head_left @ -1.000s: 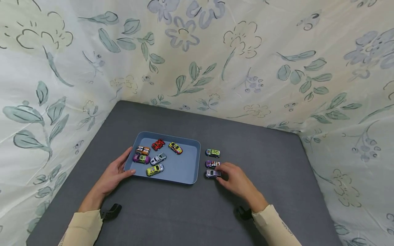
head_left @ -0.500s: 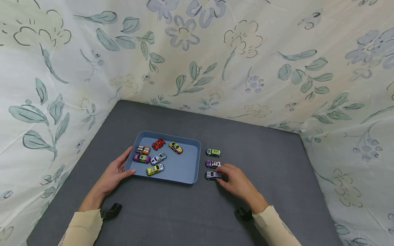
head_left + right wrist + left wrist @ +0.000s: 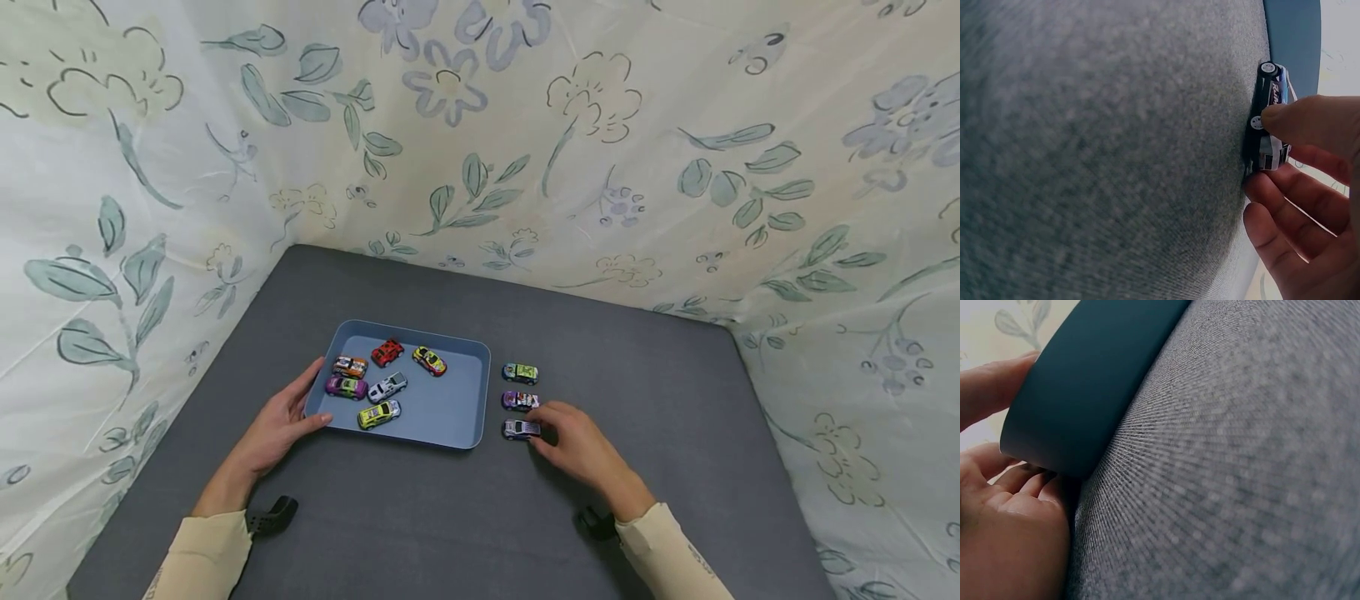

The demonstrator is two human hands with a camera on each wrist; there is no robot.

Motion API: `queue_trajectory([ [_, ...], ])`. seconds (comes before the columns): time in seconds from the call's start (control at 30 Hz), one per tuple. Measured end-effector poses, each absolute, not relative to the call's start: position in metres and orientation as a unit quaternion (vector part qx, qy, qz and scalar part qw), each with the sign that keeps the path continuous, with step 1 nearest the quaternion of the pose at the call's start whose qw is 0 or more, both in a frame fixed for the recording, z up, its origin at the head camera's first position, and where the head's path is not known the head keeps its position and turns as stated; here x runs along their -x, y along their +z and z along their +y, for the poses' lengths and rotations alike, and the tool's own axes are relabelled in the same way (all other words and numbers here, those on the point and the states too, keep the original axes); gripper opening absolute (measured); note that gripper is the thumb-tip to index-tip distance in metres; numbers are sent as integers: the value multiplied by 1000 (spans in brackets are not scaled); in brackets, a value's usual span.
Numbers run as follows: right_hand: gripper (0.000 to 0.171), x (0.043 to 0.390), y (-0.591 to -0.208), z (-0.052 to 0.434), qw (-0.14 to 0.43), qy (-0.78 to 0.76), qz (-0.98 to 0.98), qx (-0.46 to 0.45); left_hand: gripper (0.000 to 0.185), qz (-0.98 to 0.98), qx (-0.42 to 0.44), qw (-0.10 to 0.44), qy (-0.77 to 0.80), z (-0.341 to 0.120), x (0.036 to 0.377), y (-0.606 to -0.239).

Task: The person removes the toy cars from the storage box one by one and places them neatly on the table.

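Small silver toy car (image 3: 519,429) has slid a tad twd frame btm, now lower centre-R, pinched in R hand (image 3: 573,437), L hand (image 3: 279,425) clamped on blue rectangular tray (image 3: 450,404), and a sloppy R lift could clip the purple-and-white toy car (image 3: 517,400) just above!

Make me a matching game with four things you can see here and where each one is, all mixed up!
Things:
1. small red toy car
2. small green-and-blue toy car
3. small silver-and-purple toy car
4. blue rectangular tray

Places:
A. between the thumb and fingers of the right hand
B. gripped at one end by the left hand
C. inside the tray
D. at the far end of the row of three beside the tray

Pairs: 1-C, 2-D, 3-A, 4-B.
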State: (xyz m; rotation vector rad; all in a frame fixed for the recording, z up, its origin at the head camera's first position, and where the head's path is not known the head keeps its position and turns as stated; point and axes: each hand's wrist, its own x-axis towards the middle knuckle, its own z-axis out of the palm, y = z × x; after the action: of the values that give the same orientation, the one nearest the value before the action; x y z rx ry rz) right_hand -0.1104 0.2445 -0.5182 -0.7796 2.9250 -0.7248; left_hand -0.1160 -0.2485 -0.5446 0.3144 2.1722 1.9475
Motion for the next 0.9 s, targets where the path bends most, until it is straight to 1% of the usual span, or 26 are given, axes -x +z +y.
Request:
queue_trajectory([
  [0.47,31,110,-519,246,19,-235,940,246,95,742,-105,102,654,-248,116,-546],
  [0.9,31,109,-525,245,5,-234,941,244,95,737,-113,99,659,-250,117,-551],
])
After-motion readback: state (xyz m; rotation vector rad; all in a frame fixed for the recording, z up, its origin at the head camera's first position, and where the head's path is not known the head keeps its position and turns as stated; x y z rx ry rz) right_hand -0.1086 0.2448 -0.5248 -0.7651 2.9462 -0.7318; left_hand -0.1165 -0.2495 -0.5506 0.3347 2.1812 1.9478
